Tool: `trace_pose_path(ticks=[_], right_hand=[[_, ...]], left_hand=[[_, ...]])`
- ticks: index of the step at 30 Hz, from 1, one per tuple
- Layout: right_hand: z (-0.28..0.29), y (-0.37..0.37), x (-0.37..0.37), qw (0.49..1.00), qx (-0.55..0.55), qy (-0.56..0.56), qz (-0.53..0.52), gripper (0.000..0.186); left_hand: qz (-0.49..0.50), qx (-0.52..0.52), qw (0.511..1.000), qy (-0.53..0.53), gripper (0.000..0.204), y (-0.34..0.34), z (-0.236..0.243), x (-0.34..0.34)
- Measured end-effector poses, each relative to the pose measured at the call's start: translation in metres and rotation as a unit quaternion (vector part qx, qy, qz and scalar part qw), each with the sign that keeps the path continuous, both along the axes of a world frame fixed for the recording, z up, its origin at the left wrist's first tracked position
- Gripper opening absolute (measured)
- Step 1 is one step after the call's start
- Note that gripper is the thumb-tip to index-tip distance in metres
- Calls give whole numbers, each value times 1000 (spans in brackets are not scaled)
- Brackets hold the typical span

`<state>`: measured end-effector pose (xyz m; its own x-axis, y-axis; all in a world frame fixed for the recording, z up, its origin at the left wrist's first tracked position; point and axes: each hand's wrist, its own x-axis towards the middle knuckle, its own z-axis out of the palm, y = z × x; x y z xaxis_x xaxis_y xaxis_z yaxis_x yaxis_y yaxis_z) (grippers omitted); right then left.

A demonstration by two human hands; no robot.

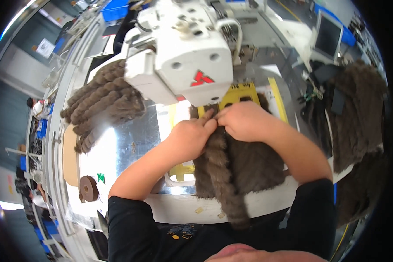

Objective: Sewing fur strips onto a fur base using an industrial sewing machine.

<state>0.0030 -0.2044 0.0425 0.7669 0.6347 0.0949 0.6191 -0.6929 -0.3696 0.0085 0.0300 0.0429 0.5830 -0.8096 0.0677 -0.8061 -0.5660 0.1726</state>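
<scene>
Just in front of the white sewing machine head [192,61], my left hand [192,136] and my right hand [246,122] meet at a yellow template [236,92] with cut-out slots. Between them runs a long brown fur strip [218,163], pinched near its far end by the fingers of both hands. Its loose end hangs toward me over the front edge of the white table [174,208]. Beneath the strip and my right hand lies a wider flat piece of brown fur [257,168]. My fingers partly hide the strip's far end.
Bundled brown fur strips [105,98] lie left of the machine. A brown tape roll [88,188] rests at the table's left side. More fur pieces [356,113] hang at the right, below a monitor [328,35]. A blue bin [114,9] stands behind.
</scene>
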Motion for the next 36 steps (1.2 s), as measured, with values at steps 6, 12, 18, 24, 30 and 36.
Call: trace_pose_path(ticks=[6,12,18,24,30,36], right_hand=[[-8,-6,-1,999,23,28,-8,30],[-1,-14,-4,999,-1,32,-10,32],[-20,-6,-8,998,58,30,26,34],[-25,19,-21,996,61,17,63,32],[-26,23,-28,992,78,3,95,32],[-22,24,-29,994,65,17,91,33]], left_hand=[[7,39,991,-127,55,-4,2,-36],[-137,-17,982,-127,43,-6,13,-127],[-139,45,980,-133,42,-1,15,-148],[-29,-13,998,-48,39,46,36,-154],[166,-256,952,5,31,110,44,-168],[173,-340,923,-61,34,134,58,-183]])
